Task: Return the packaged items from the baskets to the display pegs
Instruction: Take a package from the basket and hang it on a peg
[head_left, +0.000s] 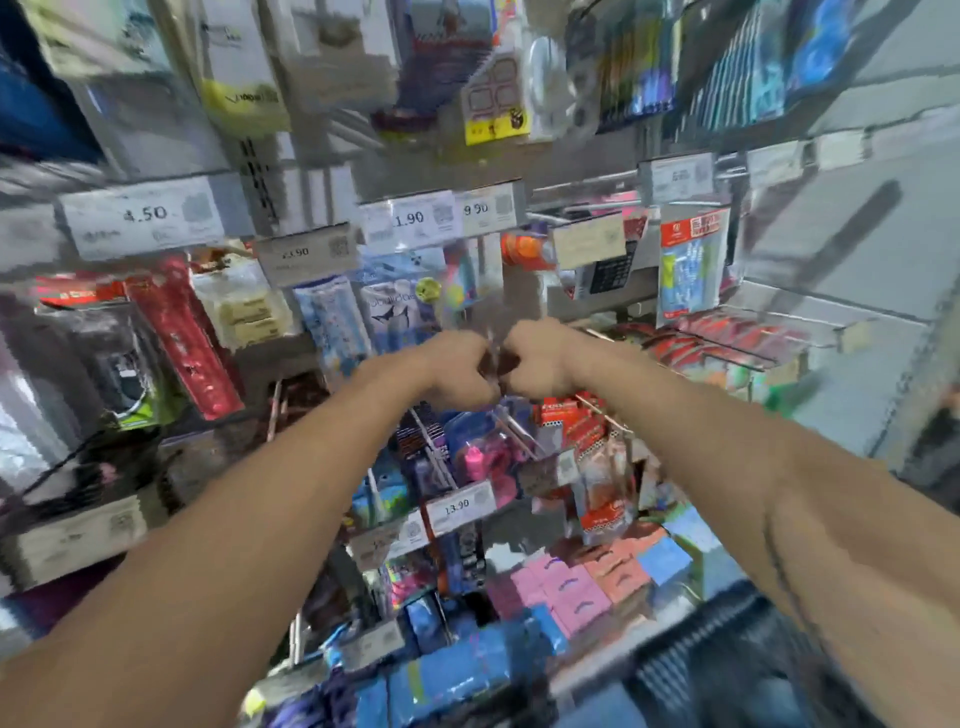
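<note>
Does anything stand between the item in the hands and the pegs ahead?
Nothing visible does. The left hand and right hand pinch a blurred clear packet just before the hanging whale-print packet; the peg itself is too blurred to find.

You have free passage only before the bare grey panel (519, 293), since the shark package (397, 312) hangs close on its left, the calculator (605, 275) on its right, and a price tag (457, 506) juts out below.

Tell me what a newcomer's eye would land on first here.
At centre the left hand and right hand meet, both curled on what looks like a clear packet, blurred. Behind them hang crowded packaged goods, with a 4.50 price tag upper left and pink boxes lower right.
</note>
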